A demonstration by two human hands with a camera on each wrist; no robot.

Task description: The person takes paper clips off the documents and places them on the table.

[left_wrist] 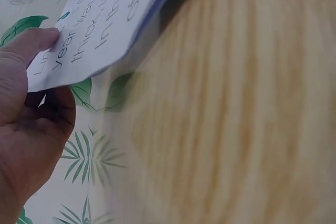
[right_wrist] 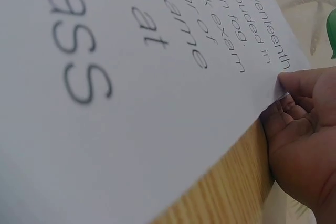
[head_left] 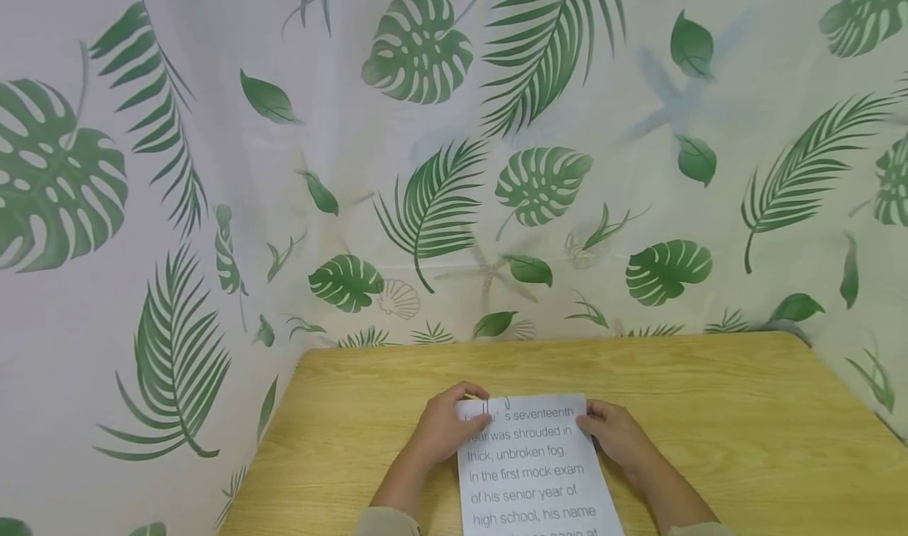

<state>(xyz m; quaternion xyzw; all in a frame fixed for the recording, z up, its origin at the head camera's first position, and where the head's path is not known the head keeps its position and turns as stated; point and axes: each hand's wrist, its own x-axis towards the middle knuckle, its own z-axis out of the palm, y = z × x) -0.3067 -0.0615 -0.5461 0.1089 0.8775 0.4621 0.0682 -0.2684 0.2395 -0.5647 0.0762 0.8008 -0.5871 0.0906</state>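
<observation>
A white sheet of paper (head_left: 528, 473) with large printed text is held up over the table, its lower part cut off by the head view's bottom edge. My left hand (head_left: 441, 429) pinches its upper left corner, thumb on the printed face and fingers behind. At the upper right edge, my right hand (head_left: 624, 437) grips the paper between thumb and fingers. A green paper clip (head_left: 507, 402) sits on the top edge. Beside it, near the left thumb, is a small red clip-like thing (head_left: 485, 407). The left wrist view also catches the green clip (left_wrist: 64, 16).
A wood-grain table (head_left: 355, 410) lies beneath the hands and extends to both sides. Behind it and on the left hangs a pale cloth (head_left: 454, 228) printed with green leaves, meeting the table's back edge.
</observation>
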